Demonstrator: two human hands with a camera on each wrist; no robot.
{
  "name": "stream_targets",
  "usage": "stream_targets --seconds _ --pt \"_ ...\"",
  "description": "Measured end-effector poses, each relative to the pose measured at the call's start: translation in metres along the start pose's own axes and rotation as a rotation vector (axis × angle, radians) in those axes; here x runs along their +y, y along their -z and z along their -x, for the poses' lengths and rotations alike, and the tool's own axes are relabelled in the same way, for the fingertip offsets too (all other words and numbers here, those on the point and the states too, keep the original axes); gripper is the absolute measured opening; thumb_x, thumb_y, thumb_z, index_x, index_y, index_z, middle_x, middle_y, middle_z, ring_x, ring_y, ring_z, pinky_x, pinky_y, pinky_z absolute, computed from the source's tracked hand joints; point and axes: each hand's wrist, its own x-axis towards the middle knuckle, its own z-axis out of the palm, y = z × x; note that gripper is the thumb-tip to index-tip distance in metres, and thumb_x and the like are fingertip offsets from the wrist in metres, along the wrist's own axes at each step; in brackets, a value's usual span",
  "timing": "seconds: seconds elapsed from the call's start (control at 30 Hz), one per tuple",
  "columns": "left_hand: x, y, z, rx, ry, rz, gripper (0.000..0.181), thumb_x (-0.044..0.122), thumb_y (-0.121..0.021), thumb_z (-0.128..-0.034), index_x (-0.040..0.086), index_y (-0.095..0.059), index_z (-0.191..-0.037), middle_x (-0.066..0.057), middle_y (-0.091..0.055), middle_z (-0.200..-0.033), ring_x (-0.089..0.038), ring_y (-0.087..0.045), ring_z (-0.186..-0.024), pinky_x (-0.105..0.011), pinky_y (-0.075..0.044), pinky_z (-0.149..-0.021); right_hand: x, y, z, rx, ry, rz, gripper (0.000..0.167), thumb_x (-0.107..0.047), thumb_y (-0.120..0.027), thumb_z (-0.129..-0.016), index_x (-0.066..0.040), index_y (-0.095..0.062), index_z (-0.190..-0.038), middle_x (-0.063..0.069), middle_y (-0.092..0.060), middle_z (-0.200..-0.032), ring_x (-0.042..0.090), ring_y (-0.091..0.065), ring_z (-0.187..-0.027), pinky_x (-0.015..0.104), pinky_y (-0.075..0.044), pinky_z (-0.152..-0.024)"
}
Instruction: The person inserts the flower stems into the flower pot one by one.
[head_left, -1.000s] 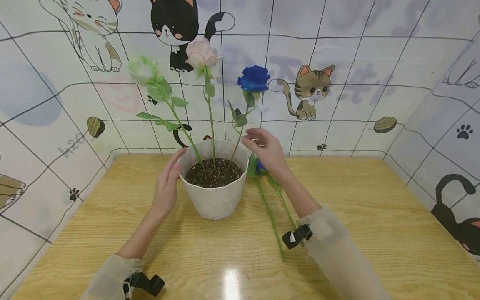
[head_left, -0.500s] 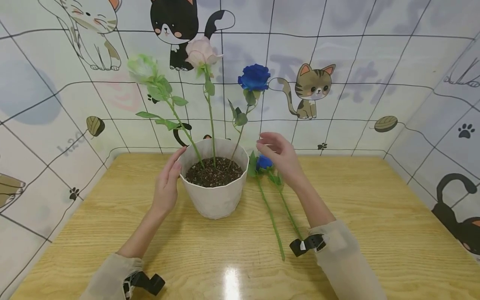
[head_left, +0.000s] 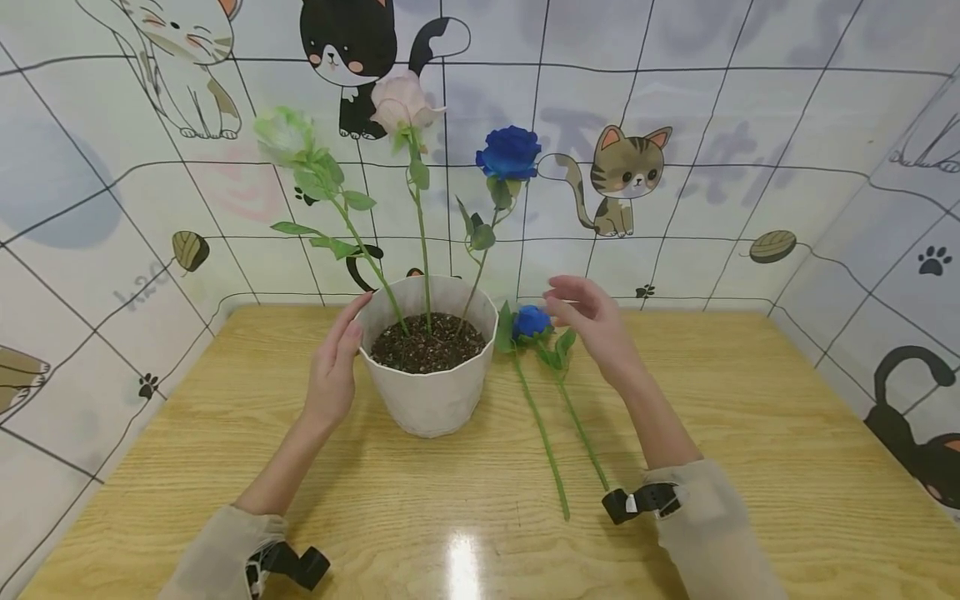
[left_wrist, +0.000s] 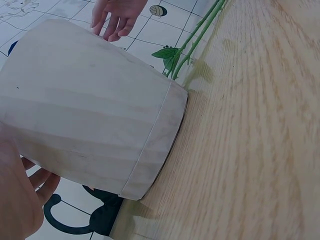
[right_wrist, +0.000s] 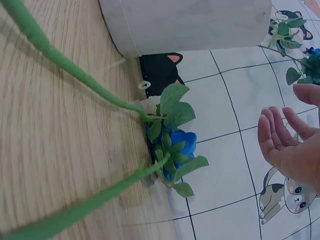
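Observation:
A white pot (head_left: 427, 404) of dark soil (head_left: 423, 354) holds three upright stems: a pale green rose (head_left: 287, 137), a pink rose (head_left: 403, 104) and a blue rose (head_left: 509, 153). My left hand (head_left: 335, 367) rests along the pot's left side with its fingers extended; the left wrist view shows that hand (left_wrist: 20, 192) against the pot wall. Nothing is in my right hand (head_left: 596, 329), raised right of the pot with relaxed fingers, beside a blue flower (head_left: 532, 322) lying on the table. In the right wrist view this hand (right_wrist: 295, 145) is apart from the lying flowers.
Two green stems (head_left: 542, 433) with leaves lie side by side on the wooden table (head_left: 262, 400), right of the pot. Behind the table stands a wall covering (head_left: 697, 200) printed with cats and grid lines.
My right hand has moved away from the upright blue rose's stem, to the right and lower, uncovering more of the lying blue flower. My left hand has stayed at the pot.

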Motion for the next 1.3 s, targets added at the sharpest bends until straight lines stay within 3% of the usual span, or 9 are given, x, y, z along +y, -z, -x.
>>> stream_targets --seconds 0.13,0.4,0.63,0.83,1.3 --pt "0.0 0.0 0.0 0.004 0.001 -0.004 0.044 0.023 -0.035 -0.1108 0.013 -0.048 -0.151 -0.002 -0.047 -0.154 -0.016 -0.038 -0.143 -0.038 -0.028 -0.118 0.003 0.009 0.003 0.002 -0.006 0.006 0.042 -0.022 -0.062 -0.102 0.0 -0.053 -0.137 0.021 -0.058 -0.131 0.019 -0.063 -0.106 0.026 -0.053 -0.085" --pt "0.002 0.0 0.0 -0.001 0.003 -0.008 0.044 0.025 -0.034 -0.1109 0.013 -0.048 -0.151 -0.001 -0.046 -0.154 -0.015 -0.037 -0.143 -0.038 -0.028 -0.117 0.008 0.024 0.008 0.009 -0.06 0.085 0.043 -0.027 -0.062 -0.103 -0.002 -0.053 -0.137 0.016 -0.058 -0.129 0.028 -0.061 -0.108 0.033 -0.052 -0.091" --pt "0.001 -0.001 0.0 0.003 0.004 -0.002 0.044 0.025 -0.034 -0.1106 0.014 -0.049 -0.151 0.002 -0.047 -0.154 -0.015 -0.039 -0.142 -0.04 -0.03 -0.116 0.013 0.036 0.016 -0.022 -0.12 0.178 0.045 -0.026 -0.06 -0.104 0.0 -0.051 -0.139 0.021 -0.058 -0.127 0.022 -0.064 -0.099 0.033 -0.054 -0.088" --pt "-0.001 -0.001 0.0 0.007 0.013 -0.002 0.044 0.025 -0.035 -0.1105 0.014 -0.049 -0.151 0.002 -0.047 -0.154 -0.017 -0.04 -0.141 -0.044 -0.032 -0.115 0.021 0.044 0.021 -0.039 -0.148 0.201 0.044 -0.023 -0.058 -0.104 0.001 -0.051 -0.14 0.025 -0.058 -0.129 0.037 -0.063 -0.106 0.031 -0.055 -0.085" --pt "0.001 -0.001 0.0 0.007 0.008 -0.003 0.044 0.025 -0.034 -0.1106 0.013 -0.049 -0.151 0.0 -0.047 -0.154 -0.019 -0.041 -0.141 -0.043 -0.032 -0.115 0.04 0.047 0.032 -0.166 -0.265 0.264 0.052 -0.021 -0.058 -0.104 0.009 -0.043 -0.143 0.03 -0.056 -0.131 0.043 -0.06 -0.109 0.051 -0.052 -0.092"
